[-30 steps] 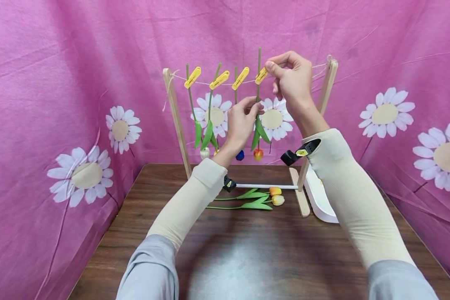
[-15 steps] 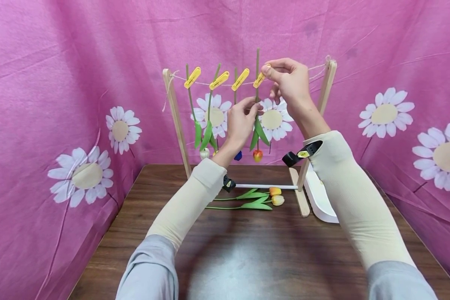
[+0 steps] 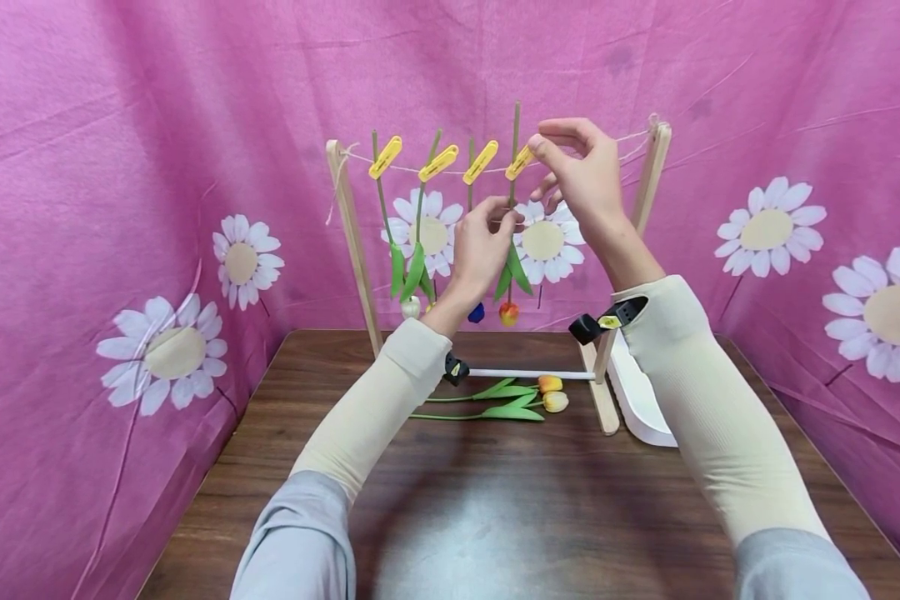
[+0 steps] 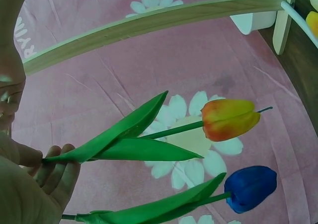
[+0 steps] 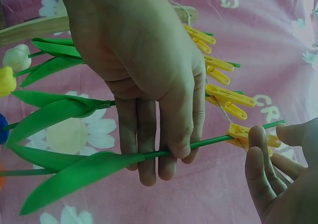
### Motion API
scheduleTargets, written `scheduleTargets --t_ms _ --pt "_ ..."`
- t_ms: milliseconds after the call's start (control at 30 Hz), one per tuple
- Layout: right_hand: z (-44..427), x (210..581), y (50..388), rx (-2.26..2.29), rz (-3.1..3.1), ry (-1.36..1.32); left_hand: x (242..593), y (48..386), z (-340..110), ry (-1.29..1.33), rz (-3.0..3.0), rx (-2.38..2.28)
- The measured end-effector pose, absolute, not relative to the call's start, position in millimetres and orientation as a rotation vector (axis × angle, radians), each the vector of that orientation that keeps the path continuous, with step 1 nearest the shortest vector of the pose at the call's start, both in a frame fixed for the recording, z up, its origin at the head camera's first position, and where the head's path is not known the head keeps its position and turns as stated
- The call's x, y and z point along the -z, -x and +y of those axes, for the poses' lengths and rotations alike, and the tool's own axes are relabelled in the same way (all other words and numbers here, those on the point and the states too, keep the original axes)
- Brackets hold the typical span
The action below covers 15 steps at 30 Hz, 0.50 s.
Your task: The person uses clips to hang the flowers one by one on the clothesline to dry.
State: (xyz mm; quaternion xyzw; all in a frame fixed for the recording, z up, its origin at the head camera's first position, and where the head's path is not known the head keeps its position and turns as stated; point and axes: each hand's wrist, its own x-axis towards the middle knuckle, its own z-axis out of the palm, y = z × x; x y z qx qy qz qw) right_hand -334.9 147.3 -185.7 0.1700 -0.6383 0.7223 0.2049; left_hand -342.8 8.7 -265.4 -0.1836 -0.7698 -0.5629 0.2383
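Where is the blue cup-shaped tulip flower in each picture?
Head: the blue cup-shaped tulip flower is near the middle, just below the left hand.
Left wrist: blue flower, lower right.
Right wrist: blue flower, cut off at the left edge.
Shared landmark: that left hand, pinching a green stem.

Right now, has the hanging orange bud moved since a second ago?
Yes: in the head view the bud has shifted slightly left, against the printed daisy to its upper right.

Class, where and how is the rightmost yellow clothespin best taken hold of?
The clothespin is probably best pinched at its upper end, coming from the right: it slants up rightward, its lower end lying across the green stem, leaving the upper end clear of it.
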Motion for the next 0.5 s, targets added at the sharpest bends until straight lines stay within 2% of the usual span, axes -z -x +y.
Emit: scheduleTargets --t_ms 500 --pt "179.1 191.5 314.2 -2.005 -1.575 -0.47 268.9 338.6 -2.3 0.524 -2.15 1.531"
